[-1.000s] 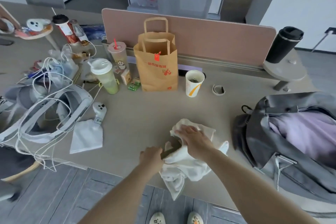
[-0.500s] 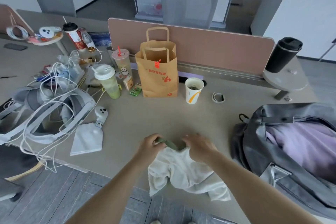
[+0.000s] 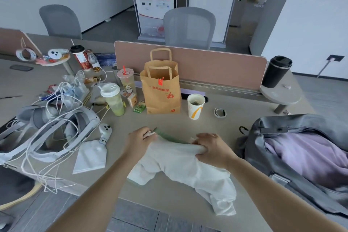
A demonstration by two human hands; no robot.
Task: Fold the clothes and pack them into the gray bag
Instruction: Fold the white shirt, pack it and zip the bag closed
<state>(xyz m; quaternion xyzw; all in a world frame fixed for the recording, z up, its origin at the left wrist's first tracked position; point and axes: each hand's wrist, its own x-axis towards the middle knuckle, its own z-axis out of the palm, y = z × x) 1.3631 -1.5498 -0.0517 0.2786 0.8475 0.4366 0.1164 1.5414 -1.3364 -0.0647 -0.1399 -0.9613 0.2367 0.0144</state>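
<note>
Fingers of both hands were curled tight on the white garment [image 3: 185, 164]: the left hand [image 3: 140, 140] pinched one end of its green-edged neckline, the right hand [image 3: 211, 149] gripped the other end, the collar stretched between them just above the desk [image 3: 188, 124].

Biggest thing first: that desk carried everything, with a pink divider [image 3: 216, 66] along its far side. Next in size, the gray bag [image 3: 278, 130] sat at the person's right, gaping open, a lilac garment [image 3: 305, 154] already lying inside. Then the white garment itself, bunched and unfolded, lay near the front edge, one crumpled end trailing toward the drop. Off to the left sprawled a headset with a tangle of white cables [image 3: 54, 124]. Smaller still, a brown paper bag [image 3: 162, 94] stood behind the hands, with a green drink cup [image 3: 113, 100] to its left and a white paper cup [image 3: 195, 106] to its right.

Judging by that bunching, the fold had not yet begun; this looked like the shake-out. And the risks were plain enough. A wide flick could have thrown cloth into the paper cup, which was near and looked light enough to tip. The trailing end could have slid off the front edge and dragged the rest with it. Spreading leftward, the fabric might have snagged the cables.
</note>
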